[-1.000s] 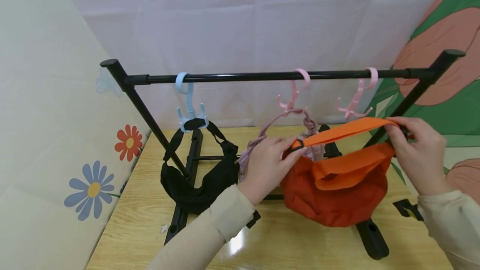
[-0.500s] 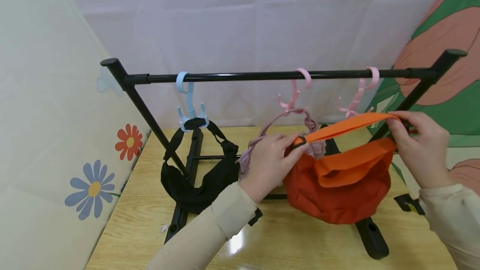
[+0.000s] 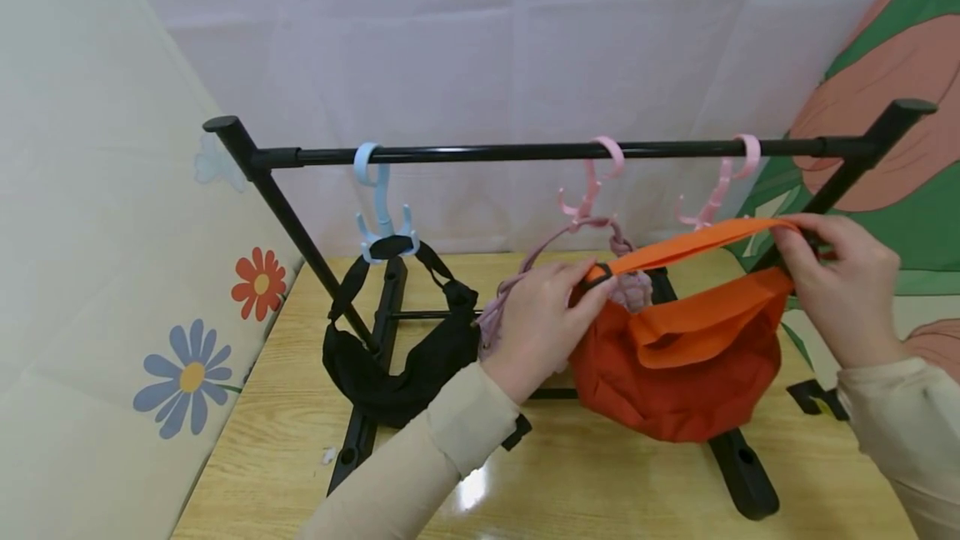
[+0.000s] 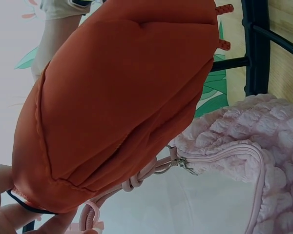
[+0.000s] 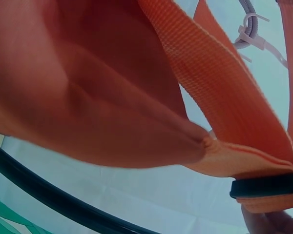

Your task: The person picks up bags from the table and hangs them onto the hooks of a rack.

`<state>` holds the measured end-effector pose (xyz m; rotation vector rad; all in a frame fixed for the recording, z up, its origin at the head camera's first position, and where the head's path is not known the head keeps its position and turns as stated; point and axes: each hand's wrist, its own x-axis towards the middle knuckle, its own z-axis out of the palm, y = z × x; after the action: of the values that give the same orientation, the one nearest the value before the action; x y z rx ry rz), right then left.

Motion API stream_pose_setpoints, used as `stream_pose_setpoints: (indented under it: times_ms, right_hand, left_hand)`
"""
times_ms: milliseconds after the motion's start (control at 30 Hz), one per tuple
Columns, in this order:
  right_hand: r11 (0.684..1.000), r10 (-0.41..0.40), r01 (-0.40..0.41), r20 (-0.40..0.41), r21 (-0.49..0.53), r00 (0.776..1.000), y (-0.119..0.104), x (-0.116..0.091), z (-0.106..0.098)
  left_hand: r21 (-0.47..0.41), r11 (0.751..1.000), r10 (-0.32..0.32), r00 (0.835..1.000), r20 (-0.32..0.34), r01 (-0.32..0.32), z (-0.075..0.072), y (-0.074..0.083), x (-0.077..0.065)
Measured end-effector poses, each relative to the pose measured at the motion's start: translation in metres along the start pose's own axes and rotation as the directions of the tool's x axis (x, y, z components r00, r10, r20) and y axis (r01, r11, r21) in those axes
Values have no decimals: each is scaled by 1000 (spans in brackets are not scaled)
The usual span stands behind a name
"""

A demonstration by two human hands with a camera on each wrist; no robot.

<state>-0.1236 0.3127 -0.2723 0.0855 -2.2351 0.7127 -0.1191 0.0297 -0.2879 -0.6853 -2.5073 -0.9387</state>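
An orange-red waist bag [image 3: 675, 398] hangs between both hands, its orange strap [image 3: 697, 244] stretched above it. My left hand [image 3: 536, 323] pinches the strap's left end beside a black slider. At the other end, my right hand [image 3: 847, 290] grips the strap and the bag's corner. The strap crosses in front of the lower prongs of the right pink hook [image 3: 718, 194], hiding them; whether they touch, I cannot tell. In the left wrist view the bag's underside [image 4: 122, 97] fills much of the picture. The right wrist view shows the black slider [image 5: 268, 185] near the fingertips.
A black rack bar [image 3: 465, 154] spans the scene. A middle pink hook [image 3: 588, 190] carries a puffy pink bag [image 3: 633, 290], partly behind my left hand. A blue hook [image 3: 382, 207] holds a black waist bag [image 3: 405, 382]. The rack's feet stand on a wooden table [image 3: 600, 490].
Both hands have raised the orange waist bag slightly. Its strap now covers the lower prongs of the right pink hook, which showed one second ago. The other bags have stayed put.
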Motion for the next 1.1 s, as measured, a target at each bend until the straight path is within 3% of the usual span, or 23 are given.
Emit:
stream_pose_setpoints:
  times_ms: [233,500,733,967,1100]
  right_hand:
    - [998,63,-63,10,25,998,0,5,1]
    - [996,73,-74,23,55,997,-2,9,1]
    - [993,100,-103,48,54,994,-4,13,1]
    - [977,134,-146,85,155,987,-1,17,-1]
    - [975,148,-166,124,150,981,2,19,1]
  left_hand:
    - [1,1000,0,999,-48,1,0,2,2]
    - [12,1000,8,997,-71,-8,0,3,4]
    - [-4,1000,-16,998,-58,15,-1,4,6]
    - [-4,1000,-18,999,-37,18,0,5,7]
    - [9,1000,-4,999,-39,4,1,4,8]
